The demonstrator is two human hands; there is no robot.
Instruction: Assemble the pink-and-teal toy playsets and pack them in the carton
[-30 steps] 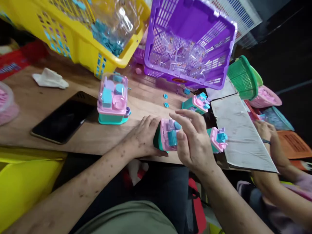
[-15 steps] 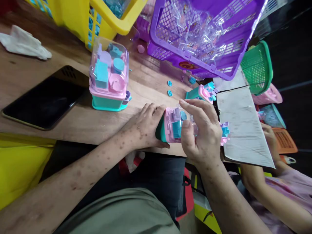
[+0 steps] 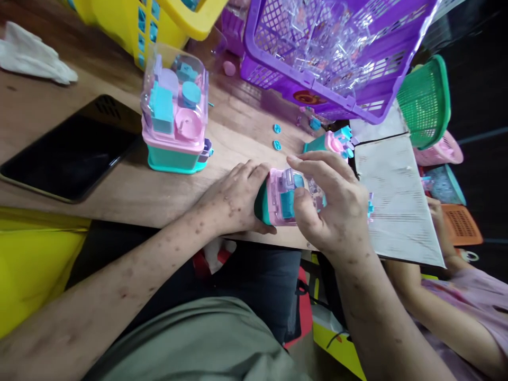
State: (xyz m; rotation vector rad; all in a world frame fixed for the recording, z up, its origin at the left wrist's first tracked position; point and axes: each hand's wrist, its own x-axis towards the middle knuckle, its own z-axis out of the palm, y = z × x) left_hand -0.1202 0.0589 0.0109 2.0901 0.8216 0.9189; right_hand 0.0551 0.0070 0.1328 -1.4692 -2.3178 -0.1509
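Note:
My left hand [image 3: 234, 198] wraps the teal base of a small pink-and-teal toy box [image 3: 280, 197] lying on its side at the table's near edge. My right hand [image 3: 331, 203] curls over a clear plastic lid on that box, thumb on the pink face. A finished toy box [image 3: 174, 119] with a clear dome lid stands upright to the left. Another open toy base [image 3: 329, 144] lies just beyond my right hand. Two small blue discs [image 3: 277, 136] lie on the wood.
A black phone [image 3: 71, 151] lies at left near a white cloth [image 3: 32, 55]. A purple basket [image 3: 329, 53] of clear lids and a yellow basket [image 3: 159, 21] stand at the back. A paper sheet [image 3: 392, 196] and another person's arm [image 3: 448, 307] are at right, beside a green basket [image 3: 426, 100].
My right hand has come down over the toy box, closing on the clear lid. The view has tilted down and nearer to the table.

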